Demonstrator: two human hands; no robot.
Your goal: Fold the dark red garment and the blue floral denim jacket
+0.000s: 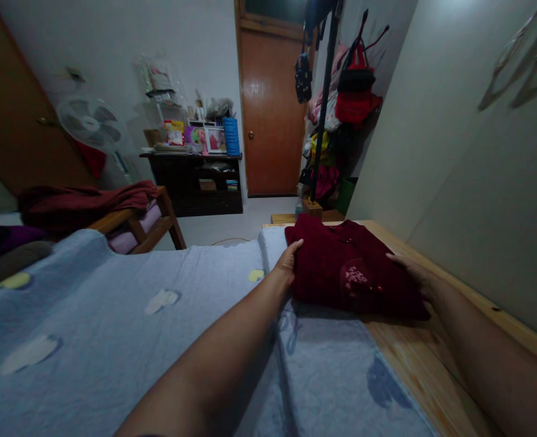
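Observation:
A folded dark red sweater [327, 267] with a small pale flower pattern lies at the right side of the bed, partly over the blue blanket [222, 303] and partly over bare wood. My left hand [289, 260] grips its left edge, thumb on top and the other fingers hidden by the cloth. At the opposite edge, my right hand [411, 273] holds the sweater from the side, with fingertips on its upper surface. The sweater's underside cannot be seen.
The wooden bed board [405, 346] runs along the pale wall panel at right. A wooden chair [159, 224] draped with brown-red cloth stands at left, near a white fan [90, 121]. Beyond are a dark cabinet [181, 188], a brown door [272, 109] and hanging bags [357, 91].

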